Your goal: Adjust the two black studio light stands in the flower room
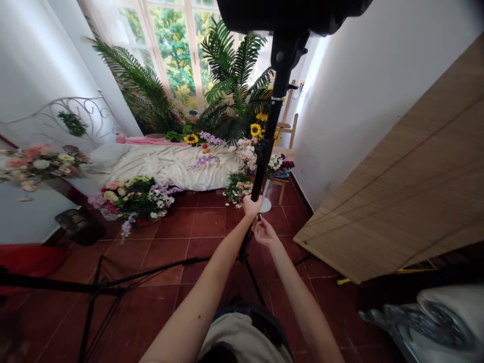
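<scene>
A black light stand (260, 171) rises in front of me, with a dark lamp head (291, 15) at its top, cut off by the frame edge. My left hand (252, 205) is wrapped round the pole at about the middle of the view. Just below it, my right hand (263, 232) pinches a small black knob (259, 218) on the stand. Its fingertips are bent round the knob. The stand's lower legs (254, 277) spread over the floor, partly hidden by my arms.
A bed with a cream cover (166, 161) stands ahead, with flower arrangements (132, 199) before it. Another black stand (94, 290) spreads its legs at lower left. A bamboo blind (397, 166) leans at right, near silver carved furniture (427, 322). Palm leaves (234, 65) stand by the window.
</scene>
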Available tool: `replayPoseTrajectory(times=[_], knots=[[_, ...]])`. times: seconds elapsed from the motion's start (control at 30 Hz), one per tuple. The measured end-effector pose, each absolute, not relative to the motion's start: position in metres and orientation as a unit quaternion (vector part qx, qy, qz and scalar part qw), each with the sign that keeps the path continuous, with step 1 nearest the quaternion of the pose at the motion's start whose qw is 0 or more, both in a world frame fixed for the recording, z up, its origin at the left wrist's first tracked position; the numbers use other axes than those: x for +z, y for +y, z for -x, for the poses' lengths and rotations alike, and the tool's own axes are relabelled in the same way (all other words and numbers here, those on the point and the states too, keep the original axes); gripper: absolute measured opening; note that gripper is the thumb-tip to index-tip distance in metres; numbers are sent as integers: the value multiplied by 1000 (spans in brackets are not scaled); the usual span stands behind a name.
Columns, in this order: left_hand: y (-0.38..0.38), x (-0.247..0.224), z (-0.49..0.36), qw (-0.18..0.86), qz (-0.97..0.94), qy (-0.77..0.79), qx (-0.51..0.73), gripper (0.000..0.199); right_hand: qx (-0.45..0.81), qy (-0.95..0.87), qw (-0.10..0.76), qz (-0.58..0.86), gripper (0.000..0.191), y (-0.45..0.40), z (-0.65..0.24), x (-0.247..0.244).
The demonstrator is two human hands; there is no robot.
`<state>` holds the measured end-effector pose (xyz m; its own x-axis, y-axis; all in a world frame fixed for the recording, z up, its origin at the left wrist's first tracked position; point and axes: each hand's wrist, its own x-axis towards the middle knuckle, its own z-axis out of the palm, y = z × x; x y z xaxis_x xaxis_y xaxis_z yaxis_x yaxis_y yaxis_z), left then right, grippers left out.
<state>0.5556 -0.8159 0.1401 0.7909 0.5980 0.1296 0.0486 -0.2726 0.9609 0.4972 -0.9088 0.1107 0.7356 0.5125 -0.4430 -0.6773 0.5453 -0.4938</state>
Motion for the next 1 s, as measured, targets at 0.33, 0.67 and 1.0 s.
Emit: replayPoseTrajectory(times=[0.33,0.67,1.0], knots=[[-814,133,-559,565,-758,188,266,27,-169,-111,485,851,24,-921,-476,91],[-814,137,-557,563,-764,186,255,30,-150,-67,589,791,41,-901,-471,91],[-812,137,-555,583,-757,206,211,23,-249,-140,588,757,39,-905,-504,190]])
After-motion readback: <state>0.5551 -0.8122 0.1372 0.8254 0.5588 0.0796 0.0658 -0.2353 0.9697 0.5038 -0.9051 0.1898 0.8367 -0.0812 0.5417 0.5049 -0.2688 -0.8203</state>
